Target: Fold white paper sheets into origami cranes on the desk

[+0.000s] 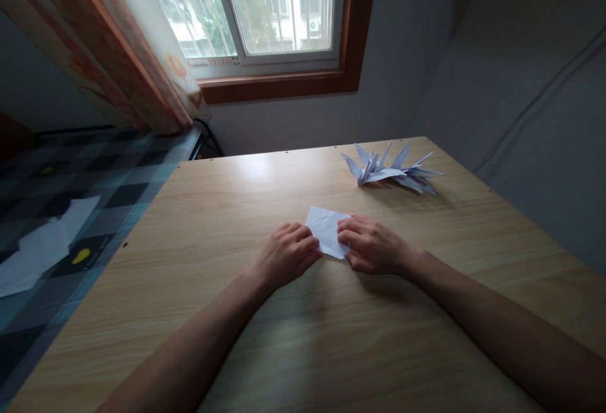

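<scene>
Reaching forward over a pale wooden worktop (227,211), angling both bare forearms inward. Curling the left hand (290,252) knuckles-up over the left side of a small white paper (327,227), and bending the fingers of the right hand (372,244) onto its right side. Grasping the paper in each grip, near the worktop's middle (nearer than the pointed folded-paper shapes (379,175) lying at far right).
</scene>
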The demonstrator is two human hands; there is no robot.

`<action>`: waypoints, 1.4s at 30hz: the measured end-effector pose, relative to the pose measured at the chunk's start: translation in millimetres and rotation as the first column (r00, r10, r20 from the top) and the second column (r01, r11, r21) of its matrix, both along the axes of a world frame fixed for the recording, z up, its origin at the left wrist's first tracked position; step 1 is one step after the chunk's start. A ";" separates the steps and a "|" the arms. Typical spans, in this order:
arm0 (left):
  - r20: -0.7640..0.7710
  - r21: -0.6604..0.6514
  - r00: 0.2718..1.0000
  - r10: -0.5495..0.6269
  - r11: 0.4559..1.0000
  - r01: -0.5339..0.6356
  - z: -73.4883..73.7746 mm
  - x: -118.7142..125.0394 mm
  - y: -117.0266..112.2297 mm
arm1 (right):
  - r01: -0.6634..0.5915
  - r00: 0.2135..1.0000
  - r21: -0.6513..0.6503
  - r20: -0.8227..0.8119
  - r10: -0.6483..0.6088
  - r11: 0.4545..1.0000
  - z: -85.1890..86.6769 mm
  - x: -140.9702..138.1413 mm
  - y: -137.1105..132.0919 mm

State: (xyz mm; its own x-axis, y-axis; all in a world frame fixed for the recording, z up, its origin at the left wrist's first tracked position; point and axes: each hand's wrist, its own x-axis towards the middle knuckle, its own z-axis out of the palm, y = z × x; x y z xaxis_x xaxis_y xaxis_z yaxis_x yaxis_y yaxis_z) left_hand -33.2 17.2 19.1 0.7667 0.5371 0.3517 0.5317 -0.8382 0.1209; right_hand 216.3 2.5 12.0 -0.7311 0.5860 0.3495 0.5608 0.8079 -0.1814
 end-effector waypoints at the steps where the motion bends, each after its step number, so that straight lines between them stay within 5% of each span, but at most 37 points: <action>1: -0.012 0.017 1.000 -0.008 1.000 0.008 0.3 0.0 -0.2 | -0.001 1.000 0.009 -0.010 0.001 1.000 0.2 -0.3 -0.2; 13: -0.076 0.054 0.997 0.013 0.998 -0.009 5.2 0.9 -2.5 | -0.037 0.993 0.116 -0.104 0.049 0.993 1.1 -5.6 -4.5; 21: -0.033 0.232 0.995 0.090 0.969 -0.080 2.1 1.5 -2.8 | 0.049 0.908 0.199 -0.416 0.039 0.979 -0.2 -9.9 -12.1; 25: -0.040 0.319 0.989 0.145 0.939 -0.125 4.3 2.9 -2.8 | 0.193 0.867 0.342 -0.499 0.004 0.920 -3.8 -9.7 -18.2; 28: 0.000 0.347 0.986 0.167 0.925 -0.156 4.5 3.7 -3.1 | 0.125 0.911 0.428 -0.407 0.067 0.895 -2.2 -14.9 -24.3; 30: 0.021 0.352 0.988 0.156 0.923 -0.153 4.5 4.1 -3.6 | 0.055 0.954 0.365 -0.295 0.059 0.929 -1.2 -22.6 -26.4; 35: 0.047 0.395 0.996 0.072 0.915 -0.084 6.6 6.8 -6.9 | 0.178 0.977 0.088 -0.133 -0.165 0.980 -5.1 -39.7 -20.1; 42: 0.060 0.466 0.998 -0.002 0.884 -0.027 6.5 7.9 -10.0 | 0.157 0.988 -0.061 0.015 -0.156 0.986 -3.5 -40.3 -9.8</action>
State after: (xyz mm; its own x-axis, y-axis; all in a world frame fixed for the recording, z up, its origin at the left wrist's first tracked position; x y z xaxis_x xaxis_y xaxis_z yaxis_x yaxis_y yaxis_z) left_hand -25.3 7.3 25.5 0.7319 0.3095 0.6070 0.5464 -0.7988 -0.2516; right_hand 176.0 -7.2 8.5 -0.6321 0.7135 0.3023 0.6813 0.6975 -0.2219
